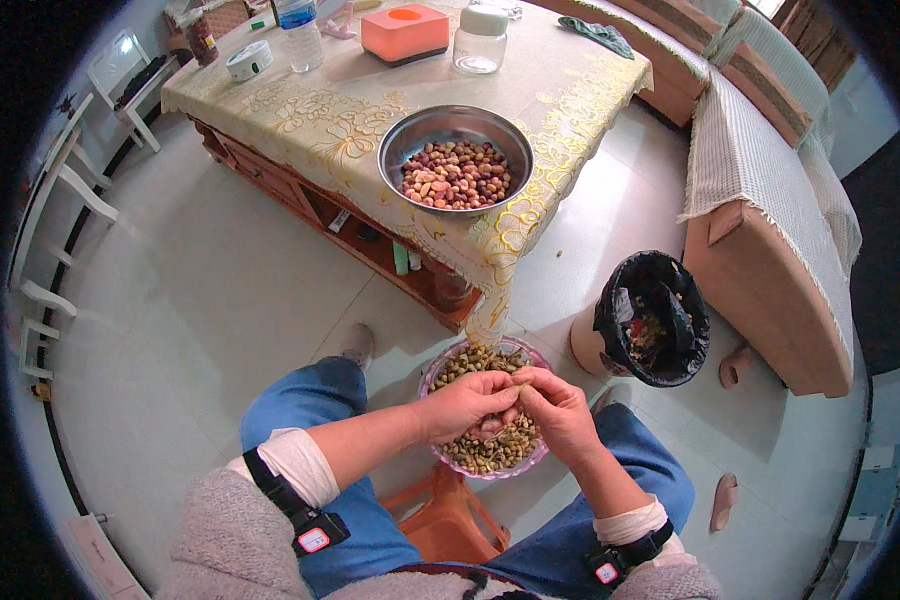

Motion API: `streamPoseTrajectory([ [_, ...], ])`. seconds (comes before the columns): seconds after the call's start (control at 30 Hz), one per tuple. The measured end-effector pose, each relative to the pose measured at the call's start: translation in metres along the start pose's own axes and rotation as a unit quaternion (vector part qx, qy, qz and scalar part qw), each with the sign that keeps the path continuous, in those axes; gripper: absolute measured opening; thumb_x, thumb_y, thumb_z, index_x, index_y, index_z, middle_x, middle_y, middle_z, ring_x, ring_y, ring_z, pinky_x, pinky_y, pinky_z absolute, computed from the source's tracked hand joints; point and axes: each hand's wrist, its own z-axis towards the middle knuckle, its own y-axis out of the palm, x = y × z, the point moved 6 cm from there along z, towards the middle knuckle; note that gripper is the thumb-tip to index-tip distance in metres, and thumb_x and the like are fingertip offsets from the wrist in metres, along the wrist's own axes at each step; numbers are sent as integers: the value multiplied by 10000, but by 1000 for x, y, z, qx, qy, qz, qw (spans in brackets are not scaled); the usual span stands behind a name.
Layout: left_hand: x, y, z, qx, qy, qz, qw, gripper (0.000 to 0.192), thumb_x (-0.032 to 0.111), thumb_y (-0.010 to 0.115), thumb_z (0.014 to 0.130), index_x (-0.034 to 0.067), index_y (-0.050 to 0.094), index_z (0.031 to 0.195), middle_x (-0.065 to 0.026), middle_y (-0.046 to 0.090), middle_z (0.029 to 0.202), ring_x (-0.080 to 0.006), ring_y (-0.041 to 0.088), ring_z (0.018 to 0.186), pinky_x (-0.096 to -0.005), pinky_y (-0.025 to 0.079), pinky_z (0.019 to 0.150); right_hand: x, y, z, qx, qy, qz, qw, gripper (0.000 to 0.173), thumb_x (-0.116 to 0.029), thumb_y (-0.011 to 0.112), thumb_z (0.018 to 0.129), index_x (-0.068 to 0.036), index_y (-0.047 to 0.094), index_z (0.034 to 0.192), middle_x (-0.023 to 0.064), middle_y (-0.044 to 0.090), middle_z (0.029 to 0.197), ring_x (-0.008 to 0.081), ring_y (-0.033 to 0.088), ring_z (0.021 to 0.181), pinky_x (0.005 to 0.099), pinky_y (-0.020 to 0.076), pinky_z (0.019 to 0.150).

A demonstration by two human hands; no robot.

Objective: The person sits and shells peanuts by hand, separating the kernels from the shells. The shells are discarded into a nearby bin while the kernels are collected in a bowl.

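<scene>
My left hand (465,409) and my right hand (562,412) meet at the fingertips over a pink-rimmed basin (526,466). Pinched between them is a small greenish pod-like piece (523,385), mostly covered by the fingers. The basin holds many small green-brown pods or buds (487,454), some with thin stems; my hands hide its middle. A stainless steel bowl (382,161) stands on the near corner of the table, holding reddish-brown nuts or beans (457,176).
Right of the basin stands a bin lined with a black bag (694,360), with scraps inside. The cloth-covered table (315,142) bears an orange tissue box (405,34), a glass jar (480,45) and a plastic bottle (301,41). An orange plastic stool (450,517) is between my legs.
</scene>
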Motion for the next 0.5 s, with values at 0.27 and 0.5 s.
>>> streamPoseTrajectory([
  [0.27, 7, -13, -1, 124, 66, 165, 976, 173, 223, 528, 840, 59, 485, 805, 14, 503, 685, -44, 453, 565, -176, 363, 482, -3, -3, 1, 34, -4, -83, 996, 145, -118, 497, 853, -14, 530, 948, 18, 565, 864, 70, 502, 717, 201, 423, 660],
  [0.5, 24, -8, -2, 192, 178, 259, 930, 231, 214, 567, 808, 8, 556, 911, -7, 564, 789, -56, 511, 710, -201, 429, 644, -5, -6, 4, 49, -1, -58, 997, 174, -132, 482, 865, -38, 485, 1012, -3, 527, 756, 53, 476, 645, 180, 398, 577],
])
